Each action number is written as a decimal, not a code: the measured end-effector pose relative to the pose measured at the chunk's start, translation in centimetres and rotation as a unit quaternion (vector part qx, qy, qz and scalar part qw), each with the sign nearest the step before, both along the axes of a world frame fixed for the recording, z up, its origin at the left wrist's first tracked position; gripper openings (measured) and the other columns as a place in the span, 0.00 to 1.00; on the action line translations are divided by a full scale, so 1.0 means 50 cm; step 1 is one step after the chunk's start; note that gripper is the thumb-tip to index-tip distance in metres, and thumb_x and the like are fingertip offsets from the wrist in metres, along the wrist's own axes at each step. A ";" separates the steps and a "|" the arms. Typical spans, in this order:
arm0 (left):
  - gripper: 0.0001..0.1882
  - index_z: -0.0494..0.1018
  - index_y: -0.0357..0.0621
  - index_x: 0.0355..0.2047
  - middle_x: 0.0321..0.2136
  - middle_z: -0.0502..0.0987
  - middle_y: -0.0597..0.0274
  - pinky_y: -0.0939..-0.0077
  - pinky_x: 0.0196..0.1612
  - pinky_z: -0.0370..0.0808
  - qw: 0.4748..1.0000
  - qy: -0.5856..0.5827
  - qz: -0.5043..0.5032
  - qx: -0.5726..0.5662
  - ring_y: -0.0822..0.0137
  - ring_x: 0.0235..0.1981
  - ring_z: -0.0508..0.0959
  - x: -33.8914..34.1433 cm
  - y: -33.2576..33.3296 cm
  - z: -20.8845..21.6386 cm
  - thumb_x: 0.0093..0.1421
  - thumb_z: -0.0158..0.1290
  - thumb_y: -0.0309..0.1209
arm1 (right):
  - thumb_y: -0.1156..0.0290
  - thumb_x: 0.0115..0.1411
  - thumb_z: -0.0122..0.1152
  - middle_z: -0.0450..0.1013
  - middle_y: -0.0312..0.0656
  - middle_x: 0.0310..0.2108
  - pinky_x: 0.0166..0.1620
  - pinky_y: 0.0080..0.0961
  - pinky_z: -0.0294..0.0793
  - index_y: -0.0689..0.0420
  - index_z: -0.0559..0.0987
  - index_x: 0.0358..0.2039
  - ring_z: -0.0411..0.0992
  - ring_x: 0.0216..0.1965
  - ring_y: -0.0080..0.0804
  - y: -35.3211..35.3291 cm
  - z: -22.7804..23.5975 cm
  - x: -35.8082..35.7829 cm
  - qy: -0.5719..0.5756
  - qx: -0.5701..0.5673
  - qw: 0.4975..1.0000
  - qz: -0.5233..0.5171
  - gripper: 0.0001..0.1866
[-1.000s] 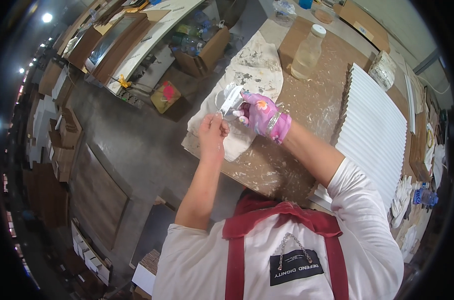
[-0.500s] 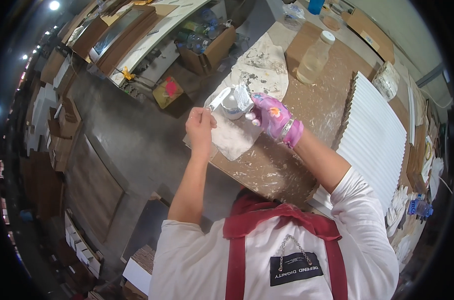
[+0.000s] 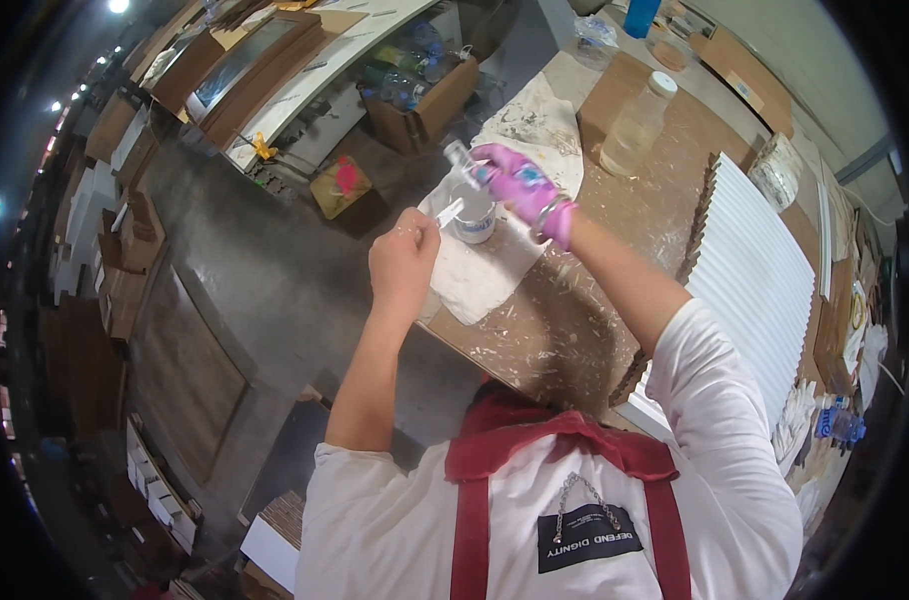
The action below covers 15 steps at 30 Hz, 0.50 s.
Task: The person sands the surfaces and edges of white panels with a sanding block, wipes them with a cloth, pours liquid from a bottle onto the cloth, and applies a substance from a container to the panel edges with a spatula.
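Observation:
A white tub (image 3: 475, 226) stands on a stained white cloth (image 3: 485, 275) near the left edge of the workbench. Just left of it, the fingers of my bare left hand (image 3: 405, 255) are closed round a flat white stick (image 3: 451, 212), its tip pointing at the tub's mouth. Above the tub, my right hand (image 3: 520, 185), in a pink patterned glove, grips a small silvery-white object (image 3: 459, 158); its exact kind is too blurred to tell. What lies inside the tub is hard to make out.
A clear bottle with a white cap (image 3: 630, 125) stands on the brown bench (image 3: 575, 300), right of the cloth. White corrugated sheeting (image 3: 750, 300) lies along the right. Beyond the floor at upper left, a cardboard box (image 3: 430, 110) holds plastic bottles.
My right hand has moved up and left with the silvery object, away from the tub's right rim. My left hand has turned and shifted slightly right, bringing the stick lower.

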<state>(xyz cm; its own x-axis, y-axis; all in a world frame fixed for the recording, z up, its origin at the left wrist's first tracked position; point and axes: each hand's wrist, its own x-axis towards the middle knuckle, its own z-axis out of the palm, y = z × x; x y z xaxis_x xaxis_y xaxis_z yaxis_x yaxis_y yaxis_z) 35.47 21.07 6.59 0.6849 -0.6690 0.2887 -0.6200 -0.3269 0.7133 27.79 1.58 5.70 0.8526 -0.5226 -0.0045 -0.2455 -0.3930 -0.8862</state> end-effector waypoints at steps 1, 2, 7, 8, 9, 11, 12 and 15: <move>0.08 0.70 0.38 0.28 0.13 0.67 0.56 0.71 0.21 0.64 1.000 -0.014 0.014 0.000 0.67 0.13 0.67 0.005 0.017 0.002 0.60 0.55 0.29 | 0.62 0.66 0.52 0.77 0.40 0.38 0.37 0.22 0.74 0.56 0.75 0.49 0.73 0.35 0.26 0.025 0.066 -0.009 0.042 0.187 0.981 -0.033 0.16; 0.08 0.70 0.38 0.28 0.13 0.67 0.56 0.71 0.21 0.63 1.000 -0.013 0.003 0.006 0.66 0.13 0.67 0.005 0.012 0.010 0.60 0.55 0.29 | 0.61 0.66 0.52 0.76 0.38 0.35 0.34 0.20 0.73 0.56 0.75 0.48 0.72 0.32 0.24 -0.018 0.018 -0.023 -0.019 0.302 0.953 0.004 0.15; 0.08 0.70 0.39 0.28 0.13 0.67 0.55 0.67 0.20 0.63 0.999 -0.044 -0.016 0.020 0.58 0.14 0.69 0.010 0.000 0.023 0.60 0.55 0.30 | 0.61 0.68 0.49 0.75 0.38 0.30 0.27 0.19 0.70 0.60 0.74 0.47 0.70 0.27 0.24 -0.038 -0.019 -0.066 -0.144 0.595 0.783 0.111 0.16; 0.08 0.70 0.41 0.28 0.15 0.70 0.54 0.63 0.23 0.66 0.998 -0.047 -0.018 0.041 0.55 0.18 0.72 0.010 -0.004 0.027 0.60 0.54 0.31 | 0.63 0.69 0.48 0.75 0.39 0.31 0.27 0.20 0.71 0.63 0.73 0.47 0.71 0.27 0.25 -0.032 -0.021 -0.069 -0.145 0.609 0.775 0.083 0.16; 0.09 0.71 0.42 0.29 0.18 0.73 0.53 0.60 0.26 0.68 0.997 -0.050 -0.020 0.062 0.51 0.23 0.74 0.009 -0.009 0.034 0.61 0.54 0.33 | 0.63 0.68 0.49 0.75 0.39 0.32 0.27 0.20 0.71 0.62 0.73 0.47 0.71 0.27 0.24 -0.029 -0.019 -0.072 -0.143 0.604 0.781 0.064 0.16; 0.09 0.71 0.43 0.30 0.21 0.76 0.52 0.57 0.29 0.70 0.994 -0.062 -0.022 0.087 0.48 0.27 0.77 0.010 -0.013 0.037 0.62 0.53 0.35 | 0.63 0.68 0.49 0.75 0.39 0.33 0.28 0.20 0.71 0.61 0.73 0.47 0.71 0.27 0.23 -0.017 -0.007 -0.072 -0.135 0.597 0.790 0.028 0.16; 0.09 0.71 0.43 0.30 0.22 0.76 0.52 0.57 0.29 0.71 0.993 -0.074 -0.024 0.091 0.48 0.28 0.77 0.011 -0.015 0.037 0.62 0.53 0.35 | 0.63 0.68 0.49 0.75 0.39 0.33 0.28 0.20 0.71 0.61 0.73 0.48 0.70 0.27 0.22 -0.015 -0.006 -0.068 -0.118 0.522 0.844 0.020 0.16; 0.08 0.71 0.44 0.30 0.23 0.77 0.52 0.56 0.30 0.71 0.991 -0.100 -0.026 0.087 0.48 0.29 0.78 0.018 -0.023 0.042 0.62 0.52 0.35 | 0.64 0.68 0.48 0.75 0.39 0.36 0.31 0.20 0.72 0.60 0.73 0.50 0.71 0.29 0.21 -0.001 0.010 -0.055 -0.062 0.297 0.953 -0.004 0.16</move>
<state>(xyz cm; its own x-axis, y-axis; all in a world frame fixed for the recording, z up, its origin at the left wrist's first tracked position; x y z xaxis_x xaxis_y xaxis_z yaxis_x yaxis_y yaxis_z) 36.35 19.94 8.71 0.5884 -0.7537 0.2928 -0.7630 -0.3978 0.5094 25.05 1.51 6.18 0.8619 -0.4655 -0.2011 -0.1253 0.1888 -0.9740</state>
